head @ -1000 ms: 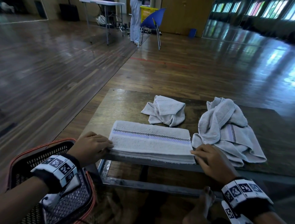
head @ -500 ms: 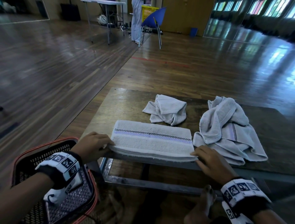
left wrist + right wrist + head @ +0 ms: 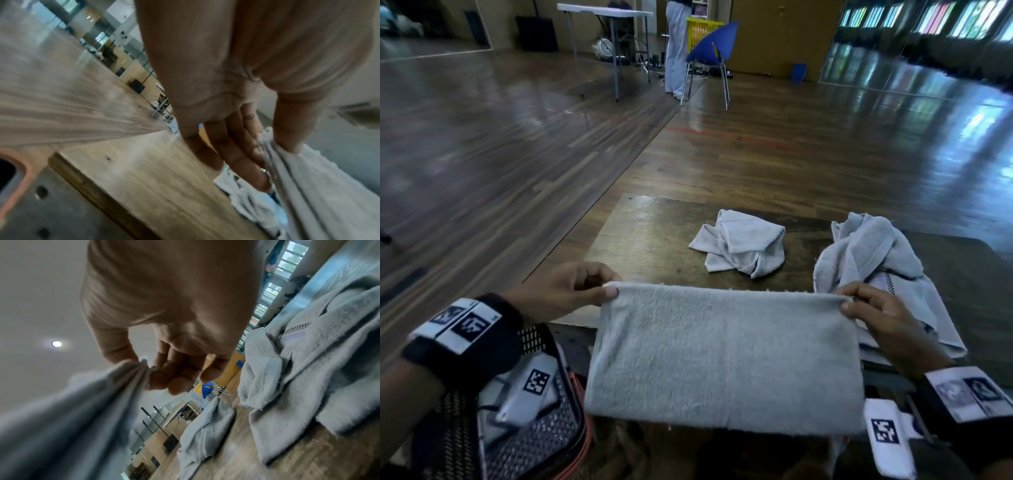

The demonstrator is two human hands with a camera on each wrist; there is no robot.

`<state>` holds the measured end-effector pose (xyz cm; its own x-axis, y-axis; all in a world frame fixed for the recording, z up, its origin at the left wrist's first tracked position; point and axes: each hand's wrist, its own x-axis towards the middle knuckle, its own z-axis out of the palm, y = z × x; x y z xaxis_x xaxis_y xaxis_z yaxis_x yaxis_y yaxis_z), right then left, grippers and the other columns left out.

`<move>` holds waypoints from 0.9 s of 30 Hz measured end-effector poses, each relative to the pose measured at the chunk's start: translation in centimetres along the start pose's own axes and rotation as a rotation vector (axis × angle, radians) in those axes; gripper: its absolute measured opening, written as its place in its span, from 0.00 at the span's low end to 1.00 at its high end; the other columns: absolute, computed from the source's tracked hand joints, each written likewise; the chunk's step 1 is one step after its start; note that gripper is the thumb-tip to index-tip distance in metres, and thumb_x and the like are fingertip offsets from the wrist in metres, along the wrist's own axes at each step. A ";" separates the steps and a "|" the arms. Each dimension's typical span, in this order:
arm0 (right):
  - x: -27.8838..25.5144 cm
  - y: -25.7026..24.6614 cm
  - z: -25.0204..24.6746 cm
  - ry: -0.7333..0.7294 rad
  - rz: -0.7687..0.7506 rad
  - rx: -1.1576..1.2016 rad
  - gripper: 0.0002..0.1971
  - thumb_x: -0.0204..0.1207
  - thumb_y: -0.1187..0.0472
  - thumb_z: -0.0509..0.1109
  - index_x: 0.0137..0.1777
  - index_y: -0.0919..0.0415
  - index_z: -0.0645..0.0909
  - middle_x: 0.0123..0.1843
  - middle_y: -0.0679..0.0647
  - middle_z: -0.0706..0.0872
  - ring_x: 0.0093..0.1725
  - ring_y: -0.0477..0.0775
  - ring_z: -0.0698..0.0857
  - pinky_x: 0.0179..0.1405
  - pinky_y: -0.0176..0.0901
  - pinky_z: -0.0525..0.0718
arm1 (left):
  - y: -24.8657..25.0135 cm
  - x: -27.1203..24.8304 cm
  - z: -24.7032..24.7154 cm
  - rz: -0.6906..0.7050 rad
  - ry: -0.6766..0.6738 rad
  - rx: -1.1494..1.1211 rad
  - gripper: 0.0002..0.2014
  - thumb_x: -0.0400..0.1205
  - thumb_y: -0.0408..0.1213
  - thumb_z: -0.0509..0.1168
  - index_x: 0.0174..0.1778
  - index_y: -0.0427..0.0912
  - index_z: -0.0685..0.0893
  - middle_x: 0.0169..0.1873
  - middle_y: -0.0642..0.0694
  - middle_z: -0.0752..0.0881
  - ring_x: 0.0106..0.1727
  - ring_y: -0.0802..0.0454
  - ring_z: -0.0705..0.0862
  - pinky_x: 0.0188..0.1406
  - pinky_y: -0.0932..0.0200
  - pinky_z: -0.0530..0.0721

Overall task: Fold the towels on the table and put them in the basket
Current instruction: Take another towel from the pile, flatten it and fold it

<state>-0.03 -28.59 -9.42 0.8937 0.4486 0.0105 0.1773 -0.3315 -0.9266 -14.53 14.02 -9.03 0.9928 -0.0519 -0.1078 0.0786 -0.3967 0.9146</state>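
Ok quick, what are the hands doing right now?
Left hand: pinching the folded towel's top left corner.
Right hand: pinching its top right corner.

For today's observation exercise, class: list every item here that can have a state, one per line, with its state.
Folded towel: lifted, hanging, pinched at both top corners.
Left hand: pinches the left corner.
Right hand: pinches the right corner.
Small towel: crumpled on the table.
Large towel: crumpled, unfolded.
Basket: open, beside the table.

Dim indoor light, daylight from windows (image 3: 941,17) at far right, glare streaks on wood floor (image 3: 893,137); wrist views motion-blurred, edges bent by wide lens, ceiling lamp (image 3: 56,344) glows
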 end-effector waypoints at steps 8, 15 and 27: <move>5.5 2.7 3.6 0.315 0.157 -0.423 0.10 0.76 0.57 0.68 0.56 0.56 0.81 0.49 0.56 0.85 0.47 0.54 0.83 0.50 0.47 0.78 | -0.1 5.3 2.6 -0.040 0.527 0.314 0.18 0.80 0.25 0.61 0.67 0.32 0.73 0.60 0.37 0.80 0.60 0.48 0.78 0.51 0.69 0.75; 4.9 3.0 10.9 0.167 -0.116 -0.832 0.22 0.76 0.49 0.65 0.69 0.54 0.74 0.67 0.55 0.79 0.67 0.57 0.75 0.67 0.54 0.70 | -0.5 6.8 10.8 -0.012 0.171 0.835 0.27 0.84 0.46 0.53 0.78 0.43 0.59 0.79 0.41 0.63 0.78 0.44 0.65 0.77 0.48 0.63; 4.6 5.6 10.0 -0.126 0.013 -1.097 0.30 0.78 0.33 0.48 0.79 0.39 0.55 0.85 0.51 0.53 0.83 0.53 0.52 0.79 0.57 0.52 | -2.7 8.6 11.5 -0.090 -0.053 1.220 0.40 0.77 0.69 0.36 0.80 0.47 0.53 0.82 0.47 0.53 0.82 0.43 0.52 0.78 0.34 0.52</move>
<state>0.97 -20.06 -18.28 0.8609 0.5001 -0.0931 0.4931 -0.8654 -0.0889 -7.19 4.12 -16.92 0.9811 -0.0058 -0.1935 -0.0175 -0.9981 -0.0589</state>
